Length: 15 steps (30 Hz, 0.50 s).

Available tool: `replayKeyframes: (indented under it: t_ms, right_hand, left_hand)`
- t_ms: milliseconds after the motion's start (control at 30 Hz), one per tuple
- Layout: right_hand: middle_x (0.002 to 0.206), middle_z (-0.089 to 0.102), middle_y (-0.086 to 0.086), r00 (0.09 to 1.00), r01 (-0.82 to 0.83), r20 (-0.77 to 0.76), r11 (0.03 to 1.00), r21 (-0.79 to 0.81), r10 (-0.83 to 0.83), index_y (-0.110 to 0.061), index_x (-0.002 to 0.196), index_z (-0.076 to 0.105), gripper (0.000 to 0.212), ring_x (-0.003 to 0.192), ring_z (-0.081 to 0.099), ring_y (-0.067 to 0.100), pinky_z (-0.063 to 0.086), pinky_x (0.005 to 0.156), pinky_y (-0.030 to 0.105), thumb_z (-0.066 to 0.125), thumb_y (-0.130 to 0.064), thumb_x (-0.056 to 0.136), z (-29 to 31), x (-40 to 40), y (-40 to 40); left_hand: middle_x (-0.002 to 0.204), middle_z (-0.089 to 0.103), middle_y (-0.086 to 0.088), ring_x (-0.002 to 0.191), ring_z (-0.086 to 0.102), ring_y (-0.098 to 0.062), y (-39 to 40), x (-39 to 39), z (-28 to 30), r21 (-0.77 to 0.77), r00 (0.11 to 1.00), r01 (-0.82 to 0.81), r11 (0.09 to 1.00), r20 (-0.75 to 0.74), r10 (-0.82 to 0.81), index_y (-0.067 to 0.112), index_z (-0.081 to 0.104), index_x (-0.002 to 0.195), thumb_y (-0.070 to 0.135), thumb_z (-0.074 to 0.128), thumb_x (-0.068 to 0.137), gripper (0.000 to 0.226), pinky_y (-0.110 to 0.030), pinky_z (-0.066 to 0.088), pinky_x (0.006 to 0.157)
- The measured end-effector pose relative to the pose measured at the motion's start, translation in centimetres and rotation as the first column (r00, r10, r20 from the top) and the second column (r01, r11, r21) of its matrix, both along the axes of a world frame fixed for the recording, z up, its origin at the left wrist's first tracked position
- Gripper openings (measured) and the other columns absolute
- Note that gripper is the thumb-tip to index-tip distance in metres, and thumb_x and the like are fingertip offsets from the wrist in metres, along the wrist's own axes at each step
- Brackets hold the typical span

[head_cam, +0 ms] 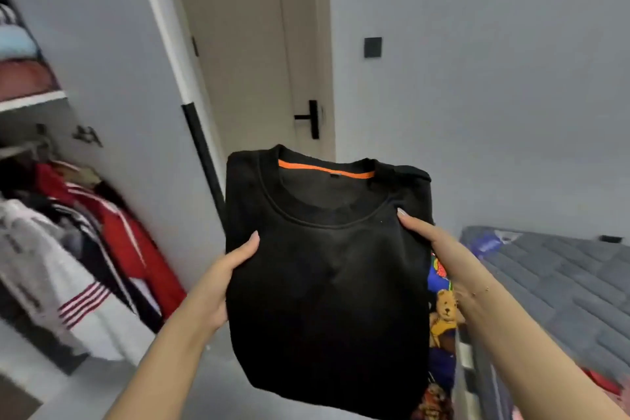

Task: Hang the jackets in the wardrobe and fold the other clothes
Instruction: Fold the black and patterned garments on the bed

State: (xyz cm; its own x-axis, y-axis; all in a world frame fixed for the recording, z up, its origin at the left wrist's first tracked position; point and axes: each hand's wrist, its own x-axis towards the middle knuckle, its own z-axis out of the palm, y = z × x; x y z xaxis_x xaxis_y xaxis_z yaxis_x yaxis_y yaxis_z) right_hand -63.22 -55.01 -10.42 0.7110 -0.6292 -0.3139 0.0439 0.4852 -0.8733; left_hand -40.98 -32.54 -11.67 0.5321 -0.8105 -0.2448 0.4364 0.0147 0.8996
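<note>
I have the folded black sweatshirt [327,276] up in front of me, held flat between both hands, collar end pointing away from me and the long axis running from my chest toward the door [245,61]. My left hand [218,283] grips its left edge, thumb lying on top and the other fingers hidden underneath; my right hand [429,242] grips the right edge the same way, thumb on top near the collar. A patterned garment [441,314] with a bear print shows under the sweatshirt on the right side — it looks stacked beneath, though I can't tell how much of it my right hand carries.

The open wardrobe [37,99] is off to my left, with hanging jackets [112,235] below a shelf of folded clothes, so the left hand is the nearer one. The bed [552,283] lies to my right. I'd judge the next move is a swing left, collar leading — the stack must stay level or the lower piece may slip.
</note>
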Motion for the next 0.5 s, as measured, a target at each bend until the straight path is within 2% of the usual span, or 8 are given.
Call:
replayKeyframes:
  t_ms: [100,200,267,333,467,500]
  right_hand:
    - [0.106,0.074,0.011,0.984,-0.177,0.006,0.981,-0.082,0.178,-0.012,0.115,0.067,0.069,0.095,0.072,0.032,0.059,0.082,0.041,0.086,-0.048,0.060,2.2,7.7,1.1]
    - [0.100,0.075,0.009,0.934,-0.349,0.009,0.920,-0.179,0.356,-0.012,0.113,0.066,0.066,0.089,0.073,0.029,0.060,0.070,0.035,0.081,-0.050,0.062,4.4,14.3,2.8]
    - [0.102,0.075,0.011,0.871,-0.470,0.051,0.858,-0.205,0.489,-0.010,0.114,0.066,0.060,0.091,0.073,0.030,0.060,0.072,0.035,0.079,-0.046,0.069,5.8,18.5,4.0]
    - [0.105,0.074,0.013,0.792,-0.580,0.063,0.781,-0.232,0.607,-0.008,0.116,0.067,0.057,0.094,0.072,0.032,0.057,0.081,0.038,0.077,-0.043,0.073,7.3,22.4,5.5]
    - [0.105,0.074,0.012,0.621,-0.732,0.054,0.603,-0.316,0.782,-0.008,0.116,0.066,0.058,0.095,0.072,0.032,0.054,0.091,0.042,0.078,-0.045,0.073,10.6,28.7,9.6]
    - [0.104,0.074,0.011,0.579,-0.754,0.056,0.560,-0.342,0.814,-0.009,0.115,0.067,0.057,0.094,0.072,0.031,0.055,0.089,0.041,0.077,-0.046,0.073,11.5,30.1,10.7]
  left_hand:
    - [0.127,0.065,-0.012,0.114,0.064,-0.028,4.7,2.8,2.6,-0.104,0.978,-0.192,0.976,0.063,0.199,0.013,0.068,0.121,0.034,0.085,0.065,0.063,-0.032,0.058,0.082]
    - [0.128,0.064,-0.011,0.116,0.063,-0.029,9.3,4.6,4.5,-0.172,0.937,-0.318,0.932,0.091,0.336,0.014,0.067,0.122,0.029,0.085,0.066,0.061,-0.034,0.058,0.082]
    - [0.127,0.065,-0.012,0.115,0.063,-0.031,12.2,5.0,5.6,-0.178,0.894,-0.424,0.888,0.077,0.442,0.013,0.065,0.125,0.029,0.091,0.061,0.071,-0.037,0.058,0.082]
    - [0.126,0.066,-0.013,0.114,0.064,-0.032,14.4,5.0,7.0,-0.173,0.835,-0.528,0.832,0.074,0.545,0.013,0.067,0.123,0.035,0.095,0.055,0.077,-0.040,0.058,0.081]
    - [0.125,0.067,-0.008,0.112,0.065,-0.029,17.7,4.2,10.9,-0.228,0.657,-0.705,0.672,0.146,0.739,0.022,0.072,0.113,0.045,0.089,0.063,0.058,-0.036,0.059,0.078]
    - [0.125,0.067,-0.008,0.113,0.065,-0.028,18.3,4.0,11.8,-0.237,0.602,-0.743,0.625,0.170,0.780,0.022,0.072,0.114,0.045,0.087,0.067,0.054,-0.035,0.058,0.079]
